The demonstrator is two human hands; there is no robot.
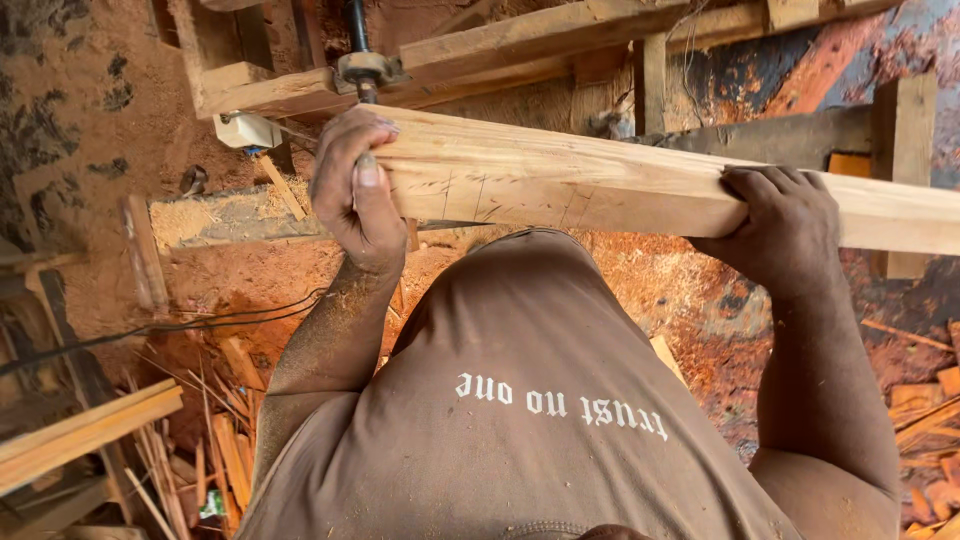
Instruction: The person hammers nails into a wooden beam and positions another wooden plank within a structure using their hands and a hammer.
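We hold a long pale wooden beam (pixel 620 185) across our front, level with the belly and slanting slightly down toward our right, with its left end just under a dark metal spindle (pixel 362 60) set in a rough timber frame (pixel 500 50). Our left hand (pixel 355 190) wraps the beam's left end: the fingers curl over its top edge, pressed together, while the thumb lies flat along the near face, nail toward us. Our right hand (pixel 785 225) grips the beam farther along, fingers close together and hooked over the top edge, the palm against the near face; we cannot tell where that thumb sits, since the hand hides it. Faint pencil marks cross the near face of the beam between the two hands. Sawdust clings to our left forearm. Below the beam, our brown shirt (pixel 520 420) fills the middle of the view. The ground (pixel 700 300) is reddish earth thick with sawdust. At lower left lie loose planks (pixel 80 435) and thin offcuts (pixel 220 460), and a dark cable (pixel 170 325) runs across the dirt near them. More scraps of wood (pixel 925 420) lie at the far right, well apart from the beam.
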